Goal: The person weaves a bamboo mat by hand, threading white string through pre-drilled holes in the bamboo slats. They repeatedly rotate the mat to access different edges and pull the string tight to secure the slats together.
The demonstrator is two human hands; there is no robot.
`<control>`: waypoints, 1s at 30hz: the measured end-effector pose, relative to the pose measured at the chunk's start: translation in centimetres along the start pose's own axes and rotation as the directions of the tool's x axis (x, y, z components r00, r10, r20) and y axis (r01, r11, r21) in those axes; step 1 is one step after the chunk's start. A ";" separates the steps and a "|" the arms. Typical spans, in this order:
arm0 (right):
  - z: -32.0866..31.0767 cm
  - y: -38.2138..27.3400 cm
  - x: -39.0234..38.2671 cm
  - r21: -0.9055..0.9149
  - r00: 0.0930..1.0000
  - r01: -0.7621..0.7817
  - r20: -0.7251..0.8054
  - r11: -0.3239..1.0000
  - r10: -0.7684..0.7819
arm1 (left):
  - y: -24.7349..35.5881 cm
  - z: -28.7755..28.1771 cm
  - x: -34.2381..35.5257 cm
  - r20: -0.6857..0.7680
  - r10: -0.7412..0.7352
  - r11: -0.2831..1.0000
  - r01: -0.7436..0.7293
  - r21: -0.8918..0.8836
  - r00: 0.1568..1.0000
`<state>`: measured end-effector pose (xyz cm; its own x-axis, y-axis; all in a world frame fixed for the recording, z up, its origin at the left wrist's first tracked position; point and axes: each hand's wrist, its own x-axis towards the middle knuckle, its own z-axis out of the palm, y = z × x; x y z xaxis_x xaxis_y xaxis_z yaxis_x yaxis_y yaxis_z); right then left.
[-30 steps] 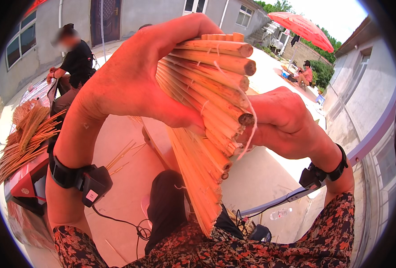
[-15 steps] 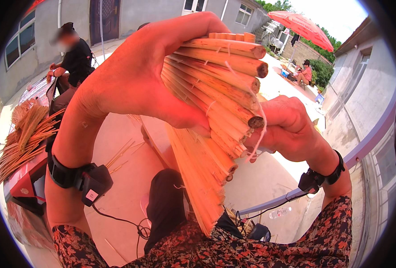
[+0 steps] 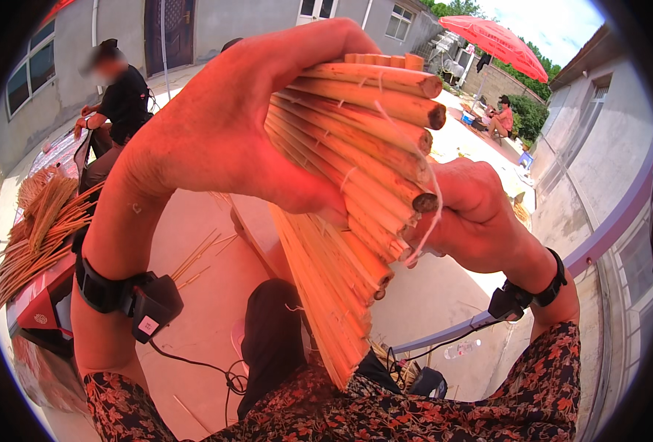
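In front of me is a partly rolled mat of pale reed stalks (image 3: 341,144), stitched side by side with thin thread. Its cut round ends point right, and a flat part hangs toward my lap. My left hand (image 3: 245,125) wraps over the roll, thumb pressed on the near side. At the stalk ends my right hand (image 3: 470,210) is curled closed; its fingertips are partly hidden behind the reeds, so what they pinch is unclear. A loose pale string (image 3: 435,195) curves from the mat past the right fingers.
On the left, a heap of loose stalks (image 3: 43,228) lies on a red box (image 3: 43,313). A person in black (image 3: 124,103) sits behind it. Another person (image 3: 502,118) sits far right, near a red umbrella (image 3: 492,44). A purple-grey bar (image 3: 614,228) curves along my right side.
The grip of both hands on and by the mat looks the same. The view has shifted very slightly; the loose string's curve differs a little.
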<state>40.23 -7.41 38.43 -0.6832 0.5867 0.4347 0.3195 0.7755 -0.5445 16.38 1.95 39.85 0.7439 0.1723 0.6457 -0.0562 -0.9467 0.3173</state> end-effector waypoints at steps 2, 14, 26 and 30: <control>-0.3 -0.2 0.1 0.102 0.995 -0.095 0.054 0.990 0.090 | 0.1 -0.1 -0.2 0.001 -0.028 1.000 0.028 0.007 1.000; 1.5 0.2 0.0 0.198 0.995 -0.084 -0.026 0.977 0.091 | -0.3 -0.2 -0.4 -0.017 0.032 0.999 -0.032 -0.004 0.999; 1.4 0.4 -0.8 0.382 0.980 -0.197 0.043 0.903 0.196 | 0.4 -0.6 -1.1 -0.002 -0.056 0.998 0.056 -0.013 0.998; 1.8 1.1 -1.3 0.500 0.978 -0.200 0.048 0.842 0.204 | -0.4 -0.2 -0.9 -0.018 0.038 0.999 -0.039 -0.015 0.999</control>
<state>40.34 -7.72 35.96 -0.6348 0.7203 0.2796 0.0774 0.4193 -0.9045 15.64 2.26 39.31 0.7291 0.1407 0.6698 -0.0948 -0.9484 0.3024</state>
